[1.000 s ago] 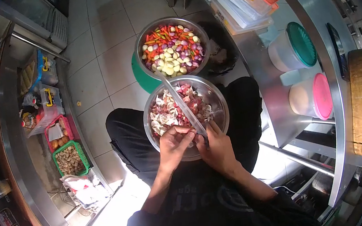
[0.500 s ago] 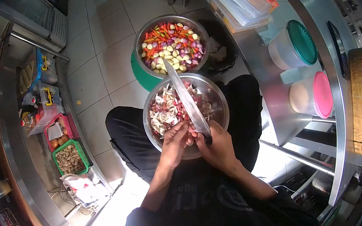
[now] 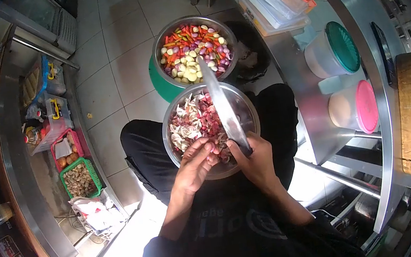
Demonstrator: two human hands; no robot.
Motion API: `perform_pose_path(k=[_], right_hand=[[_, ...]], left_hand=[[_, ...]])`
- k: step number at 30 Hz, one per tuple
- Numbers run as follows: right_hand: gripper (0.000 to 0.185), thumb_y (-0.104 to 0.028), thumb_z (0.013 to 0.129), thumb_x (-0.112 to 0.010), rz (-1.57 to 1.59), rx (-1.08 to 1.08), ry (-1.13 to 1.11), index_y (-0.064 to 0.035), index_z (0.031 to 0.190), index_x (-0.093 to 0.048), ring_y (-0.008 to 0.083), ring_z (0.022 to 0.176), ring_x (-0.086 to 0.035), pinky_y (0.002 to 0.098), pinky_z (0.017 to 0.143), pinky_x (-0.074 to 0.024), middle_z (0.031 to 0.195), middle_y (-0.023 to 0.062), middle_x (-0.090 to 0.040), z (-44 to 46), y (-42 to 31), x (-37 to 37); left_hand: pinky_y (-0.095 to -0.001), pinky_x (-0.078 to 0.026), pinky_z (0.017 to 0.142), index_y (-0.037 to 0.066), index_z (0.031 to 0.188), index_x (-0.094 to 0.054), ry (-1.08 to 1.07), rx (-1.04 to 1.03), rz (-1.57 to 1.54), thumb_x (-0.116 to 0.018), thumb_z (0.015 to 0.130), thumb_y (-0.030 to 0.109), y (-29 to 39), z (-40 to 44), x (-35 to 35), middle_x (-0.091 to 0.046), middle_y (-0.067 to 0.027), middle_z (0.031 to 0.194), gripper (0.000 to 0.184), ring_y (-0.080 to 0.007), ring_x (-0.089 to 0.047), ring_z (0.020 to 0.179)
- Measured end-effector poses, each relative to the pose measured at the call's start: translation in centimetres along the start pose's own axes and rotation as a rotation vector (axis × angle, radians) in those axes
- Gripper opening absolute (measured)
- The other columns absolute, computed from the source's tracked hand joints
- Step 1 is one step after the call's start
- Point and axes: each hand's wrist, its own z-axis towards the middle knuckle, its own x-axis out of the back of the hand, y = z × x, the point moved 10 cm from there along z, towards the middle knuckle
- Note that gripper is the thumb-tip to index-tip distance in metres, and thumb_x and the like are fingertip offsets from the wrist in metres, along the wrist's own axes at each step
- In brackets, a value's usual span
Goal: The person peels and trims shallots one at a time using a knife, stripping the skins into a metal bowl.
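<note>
My right hand (image 3: 256, 161) is closed round the dark handle of a long knife (image 3: 223, 106), whose blade points up and away over the near bowl. In my left hand (image 3: 196, 165), thumb and fingers pinch a small pinkish shallot (image 3: 213, 150). Both hands are apart, above the near edge of a steel bowl (image 3: 249, 117) holding pale and reddish peels (image 3: 184, 127). Beyond it, a second steel bowl (image 3: 157, 51) holds red and orange chillies (image 3: 187, 35), peeled garlic (image 3: 190, 70) and purple shallots (image 3: 221, 55). The knife tip overlaps this far bowl in the view.
A green round thing (image 3: 161, 83) shows under the far bowl. On the left shelf are green (image 3: 94, 173) and pink baskets (image 3: 76, 138). At right stand lidded tubs (image 3: 344, 48), stacked plastic boxes (image 3: 278, 10) and a round wooden board (image 3: 409, 115). A dark bag (image 3: 253, 58) lies beside the far bowl.
My right hand has moved right, away from my left hand, and the knife has swung rightward with it. My left hand stays near the bowl's edge, now turned more open at the palm.
</note>
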Motion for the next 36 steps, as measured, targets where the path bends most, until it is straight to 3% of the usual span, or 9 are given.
perform_pose_path(k=[2, 5, 12, 15, 17, 21, 24, 29, 36], right_hand=[[0.02, -0.012, 0.092, -0.08, -0.034, 0.167, 0.0, -0.0006, 0.107, -0.073, 0.0362, 0.084, -0.073, 0.0426, 0.073, -0.0557, 0.096, 0.019, -0.072, -0.2, -1.4, -0.2], [0.023, -0.012, 0.091, -0.081, 0.07, 0.155, -0.054, -0.0008, 0.109, -0.074, 0.0361, 0.091, -0.074, 0.0418, 0.079, -0.057, 0.102, 0.0184, -0.073, -0.2, -2.7, -0.5], [0.027, -0.012, 0.091, -0.081, 0.109, 0.214, -0.068, -0.0001, 0.113, -0.074, 0.036, 0.096, -0.075, 0.0405, 0.083, -0.0576, 0.107, 0.0186, -0.074, -0.3, -3.2, -1.2], [0.024, -0.013, 0.093, -0.081, 0.159, 0.162, -0.05, 0.0009, 0.111, -0.074, 0.0306, 0.091, -0.076, 0.0383, 0.08, -0.057, 0.103, 0.0179, -0.075, -0.2, -2.1, -0.9], [0.02, -0.013, 0.096, -0.079, 0.27, 0.001, -0.094, 0.0015, 0.109, -0.074, 0.0242, 0.085, -0.075, 0.0362, 0.076, -0.0559, 0.096, 0.0168, -0.076, -0.2, 0.2, -1.4], [0.017, -0.013, 0.097, -0.079, 0.232, 0.048, -0.055, 0.0017, 0.105, -0.074, 0.0194, 0.083, -0.073, 0.0349, 0.073, -0.0548, 0.093, 0.0162, -0.076, -0.1, -0.7, -0.8], [0.015, -0.01, 0.097, -0.076, 0.232, 0.062, 0.01, 0.0024, 0.105, -0.073, 0.0229, 0.083, -0.074, 0.0364, 0.073, -0.0552, 0.093, 0.0163, -0.075, -0.3, -1.2, -0.3], [0.023, -0.006, 0.097, -0.069, 0.103, 0.24, -0.032, 0.0025, 0.117, -0.064, 0.0456, 0.09, -0.071, 0.0447, 0.076, -0.0557, 0.098, 0.0229, -0.068, -0.6, -4.2, -0.1], [0.023, -0.008, 0.097, -0.068, -0.007, 0.202, -0.105, 0.0019, 0.117, -0.06, 0.0523, 0.093, -0.066, 0.0517, 0.077, -0.0547, 0.1, 0.0266, -0.065, -1.0, -3.0, -1.2]], left_hand=[[-0.0272, -0.053, 0.077, 0.002, 0.117, -0.073, -0.111, -0.007, -0.044, -0.067, 0.11, 0.021, -0.6, 0.6, 0.2, -0.072, -0.0049, 0.103, 0.022, -0.0106, -0.062, 0.085], [-0.0267, -0.052, 0.075, 0.004, 0.11, -0.074, 0.018, 0.022, 0.093, -0.068, 0.11, 0.024, -0.8, 0.4, 0.4, -0.072, -0.0031, 0.098, 0.022, -0.0104, -0.062, 0.082], [-0.0253, -0.05, 0.073, 0.003, 0.111, -0.074, -0.044, -0.064, 0.299, -0.067, 0.11, 0.023, -0.4, 0.3, 0.2, -0.072, -0.0015, 0.096, 0.021, -0.0089, -0.061, 0.08], [-0.0218, -0.047, 0.075, 0.0, 0.129, -0.074, -0.049, -0.079, 0.125, -0.068, 0.11, 0.023, 0.4, -0.4, -1.1, -0.073, -0.0021, 0.099, 0.031, -0.007, -0.062, 0.085], [-0.0234, -0.051, 0.081, -0.001, 0.135, -0.071, -0.07, -0.157, 0.459, -0.068, 0.109, 0.015, 1.3, -0.8, -2.2, -0.075, -0.0037, 0.104, 0.031, -0.0085, -0.066, 0.093], [-0.0278, -0.056, 0.087, -0.002, 0.137, -0.07, -0.108, -0.259, 0.543, -0.067, 0.107, 0.005, 1.6, -0.6, -2.8, -0.077, -0.0068, 0.108, 0.031, -0.0127, -0.071, 0.095], [-0.029, -0.057, 0.095, -0.002, 0.133, -0.071, -0.091, -0.21, 0.534, -0.068, 0.105, 0.0, 1.3, -0.5, -2.5, -0.077, -0.0075, 0.111, 0.028, -0.014, -0.073, 0.103], [-0.0298, -0.057, 0.094, 0.0, 0.118, -0.073, -0.062, -0.258, 0.402, -0.074, 0.1, -0.003, 1.6, -0.6, -2.1, -0.077, -0.0066, 0.11, 0.018, -0.014, -0.072, 0.101], [-0.0303, -0.057, 0.094, 0.0, 0.116, -0.073, -0.074, -0.302, 0.397, -0.077, 0.097, -0.005, 1.4, -0.7, -1.5, -0.078, -0.0067, 0.11, 0.019, -0.0143, -0.072, 0.102]])
